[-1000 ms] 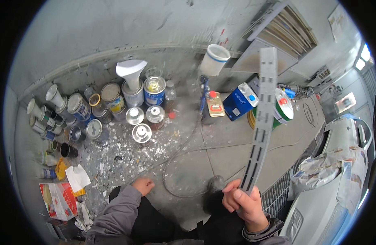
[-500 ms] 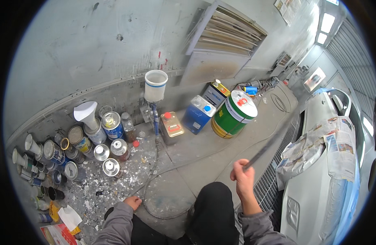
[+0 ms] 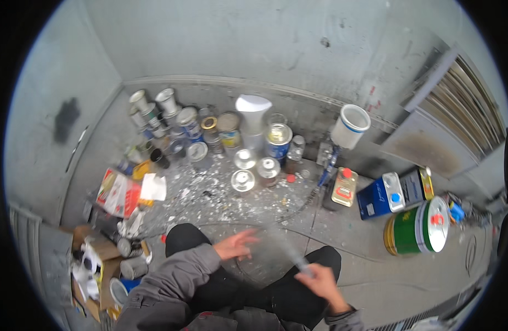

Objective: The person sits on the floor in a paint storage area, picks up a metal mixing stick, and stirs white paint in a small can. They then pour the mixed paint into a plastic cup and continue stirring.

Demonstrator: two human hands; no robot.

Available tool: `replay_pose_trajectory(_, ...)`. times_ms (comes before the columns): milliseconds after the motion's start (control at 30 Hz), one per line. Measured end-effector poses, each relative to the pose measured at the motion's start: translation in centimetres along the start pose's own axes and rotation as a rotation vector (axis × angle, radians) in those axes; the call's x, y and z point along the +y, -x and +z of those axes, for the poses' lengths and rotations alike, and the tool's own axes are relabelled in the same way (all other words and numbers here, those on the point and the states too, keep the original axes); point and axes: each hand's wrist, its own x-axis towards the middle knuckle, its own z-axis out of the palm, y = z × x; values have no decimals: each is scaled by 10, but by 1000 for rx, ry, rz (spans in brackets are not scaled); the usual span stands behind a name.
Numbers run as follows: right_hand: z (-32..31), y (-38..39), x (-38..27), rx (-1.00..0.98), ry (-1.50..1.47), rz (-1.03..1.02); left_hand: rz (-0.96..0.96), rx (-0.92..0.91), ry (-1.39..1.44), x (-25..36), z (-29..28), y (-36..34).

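Note:
My right hand (image 3: pixel 321 284) is closed round one end of a thin grey stick (image 3: pixel 299 260), above my right knee. The stick's far end smears with motion toward the floor, so its exact kind does not show. Over my left knee is my left hand (image 3: pixel 237 246), fingers spread and holding nothing, slightly blurred. Beyond both hands, metal cans with round lids (image 3: pixel 243 180) stand on the paint-spattered floor (image 3: pixel 210 190). A blue-banded white cup of a spray gun (image 3: pixel 350 126) is set upright by the wall, with a hose below it.
Several used paint cans (image 3: pixel 189 122) crowd the wall at left. A cardboard box of rubbish (image 3: pixel 97 245) sits at near left. To the right are a gold can with a red cap (image 3: pixel 342 188), a blue can (image 3: pixel 379 197) and a green drum (image 3: pixel 411 227). A louvred vent (image 3: pixel 449 102) leans there.
The view has swung left, bringing in the rubbish box and taking the white car panel mostly out. My left hand has risen off my leg, fingers spread; my right still holds the stick, now lower.

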Motion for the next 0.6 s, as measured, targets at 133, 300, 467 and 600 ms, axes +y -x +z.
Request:
replay_pose_trajectory(133, 34, -22, -43, -317, -147, -158, 24, 386, 517, 38, 72, 34)
replay_pose_trajectory(300, -12, -30, -65, -327, -1132, -230, 231, 562, 875, 54, 94, 44)
replay_pose_trajectory(467, 11, -43, -83, -264, -1040, -243, 232, 333, 936, 49, 150, 10)
replay_pose_trajectory(600, 33, -55, -64, -114, -1211, 105, 54, 288, 586, 38, 153, 5)
